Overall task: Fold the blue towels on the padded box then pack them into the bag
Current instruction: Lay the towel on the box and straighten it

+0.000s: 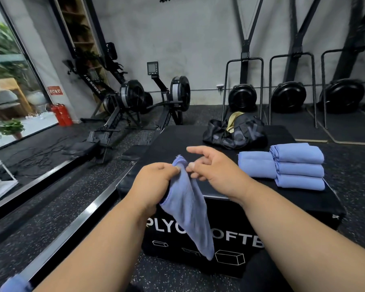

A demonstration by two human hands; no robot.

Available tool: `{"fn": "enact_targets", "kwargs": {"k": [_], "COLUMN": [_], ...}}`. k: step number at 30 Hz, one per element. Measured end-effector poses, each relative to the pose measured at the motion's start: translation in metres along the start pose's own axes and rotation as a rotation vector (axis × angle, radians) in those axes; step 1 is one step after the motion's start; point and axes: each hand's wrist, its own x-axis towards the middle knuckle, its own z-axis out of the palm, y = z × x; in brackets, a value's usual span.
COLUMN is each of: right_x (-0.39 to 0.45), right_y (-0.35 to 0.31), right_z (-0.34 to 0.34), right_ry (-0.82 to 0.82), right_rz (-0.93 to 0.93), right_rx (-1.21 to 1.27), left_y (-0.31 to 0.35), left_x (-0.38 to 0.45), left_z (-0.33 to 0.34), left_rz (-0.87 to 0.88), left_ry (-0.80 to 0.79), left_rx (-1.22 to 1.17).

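Blue terry cloth, the unfolded towel [188, 209], hangs limp from the fingers in front of the near face of the padded box [177, 140], its top edge bunched between both hands and its free end dropping below the wrists. The left hand [154, 182] grips the upper part of the cloth with fingers curled round it; the right hand [211, 167] pinches the same edge between thumb and middle fingers, with the index finger extended and clear of the fabric. Judged step: locating the corners of this towel before folding; packing has not begun. The next move calls for separating the hands along the top edge until the cloth is taut and flat, then lowering it onto the bare box top just beyond the fingertips. To the right of the right hand, on the box top, sit a stack of three folded towels [299, 167] and, touching its left side, one further folded towel [256, 165]. Beyond the fingertips, at the far part of the box, lies the black bag [234, 131]; whether its opening is unzipped cannot be determined. The box is black with white lettering on the near face. Speckled rubber flooring [72, 197] surrounds it. Past the left hand stand rowing machines [135, 98], with red fire extinguishers [61, 114] further left by the window.
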Motion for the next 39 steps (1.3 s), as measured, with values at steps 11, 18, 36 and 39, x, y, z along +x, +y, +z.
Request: {"fn": "enact_targets", "kwargs": {"k": [11,18,36,39], "right_x": [-0.056,-0.065,-0.056,-0.05], "right_y": [0.028,0.037,0.047,0.048], "right_z": [0.045,0.042,0.03,0.023], "right_ry": [-0.035,-0.099,-0.035,-0.045], "right_rz": [-0.028,-0.151,-0.011,0.001], "right_rx": [0.122,-0.356,-0.039,-0.032], "left_y": [-0.018,-0.029,-0.068,-0.078], "left_x": [-0.02,-0.022,-0.028,-0.026], "left_z": [-0.001,-0.006,-0.049,-0.06], "left_rz": [-0.251,-0.3,-0.21,-0.081], "left_ry": [0.153,0.22,-0.261,-0.357], "left_rx": [-0.492,-0.599,-0.136,0.022]}}
